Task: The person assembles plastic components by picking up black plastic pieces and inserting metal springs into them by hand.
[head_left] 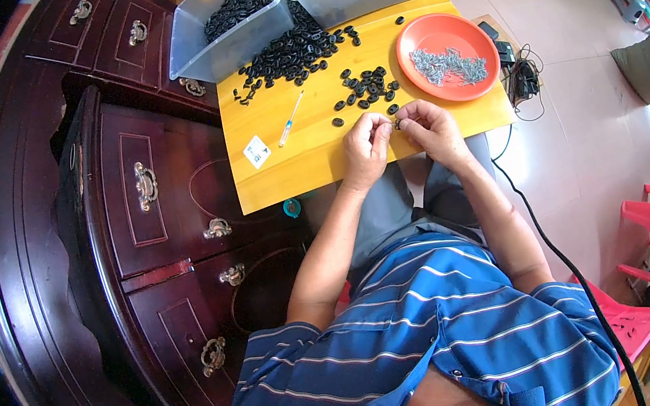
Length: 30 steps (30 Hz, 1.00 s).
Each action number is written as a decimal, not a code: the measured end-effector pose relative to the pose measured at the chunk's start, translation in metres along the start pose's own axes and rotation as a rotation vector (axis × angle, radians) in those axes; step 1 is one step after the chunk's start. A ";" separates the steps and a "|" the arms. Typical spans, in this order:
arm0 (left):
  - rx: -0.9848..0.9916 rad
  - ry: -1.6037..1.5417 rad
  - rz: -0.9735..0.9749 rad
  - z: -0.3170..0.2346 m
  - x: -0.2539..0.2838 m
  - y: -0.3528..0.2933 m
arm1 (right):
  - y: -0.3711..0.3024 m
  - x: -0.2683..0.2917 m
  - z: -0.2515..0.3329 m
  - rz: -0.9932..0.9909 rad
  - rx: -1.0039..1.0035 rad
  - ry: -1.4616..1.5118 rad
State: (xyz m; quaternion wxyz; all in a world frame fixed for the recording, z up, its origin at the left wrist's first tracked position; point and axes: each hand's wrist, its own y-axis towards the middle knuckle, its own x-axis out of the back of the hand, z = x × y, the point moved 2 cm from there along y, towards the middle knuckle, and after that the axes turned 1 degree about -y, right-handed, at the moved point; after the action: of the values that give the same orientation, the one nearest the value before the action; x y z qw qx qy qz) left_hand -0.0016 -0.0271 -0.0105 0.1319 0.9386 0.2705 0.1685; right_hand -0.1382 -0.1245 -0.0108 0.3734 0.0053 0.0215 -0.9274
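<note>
My left hand (367, 147) and my right hand (432, 133) meet over the near edge of the yellow table, both with thumb and fingers pinched. A small dark piece (397, 124) shows at the right fingertips; it looks like one of the black oval parts, mostly covered. What the left fingertips pinch is hidden. Just beyond my hands lies a loose group of black oval parts with holes (366, 86). An orange-red plate (411, 31) to the right of them holds many small silvery metal pins (450, 67).
A large heap of black parts (296, 55) spreads before a clear plastic bin (193, 62) full of them. Another clear bin (366, 4) stands beside it. A thin screwdriver-like tool (287, 131) and a white card (257, 152) lie left. Dark wooden drawers (149, 191) border the table; cables (523, 80) lie right.
</note>
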 end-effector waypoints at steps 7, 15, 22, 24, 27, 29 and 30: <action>-0.002 0.000 0.007 0.002 -0.001 0.000 | 0.003 0.000 -0.005 -0.006 0.008 0.031; -0.016 0.024 0.031 -0.001 0.001 0.002 | 0.004 -0.003 -0.003 -0.037 0.037 0.010; 0.145 -0.235 0.025 0.002 0.014 -0.001 | 0.003 -0.002 -0.003 -0.022 0.037 0.067; 0.108 -0.036 -0.044 0.003 0.031 0.002 | 0.004 0.000 -0.002 -0.025 0.041 0.097; 0.048 0.184 -0.022 -0.008 0.041 0.007 | 0.005 0.004 -0.005 -0.028 0.044 0.140; 0.009 0.272 0.008 -0.013 0.041 0.012 | 0.006 0.005 -0.007 -0.025 0.046 0.155; -0.042 0.357 0.054 -0.014 0.038 0.015 | 0.006 0.004 -0.006 -0.026 0.049 0.153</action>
State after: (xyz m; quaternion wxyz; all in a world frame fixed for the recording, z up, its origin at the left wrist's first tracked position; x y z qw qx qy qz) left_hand 0.0302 -0.0158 0.0163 0.0968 0.8979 0.2606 0.3413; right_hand -0.1372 -0.1315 -0.0175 0.3584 0.0852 0.0272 -0.9293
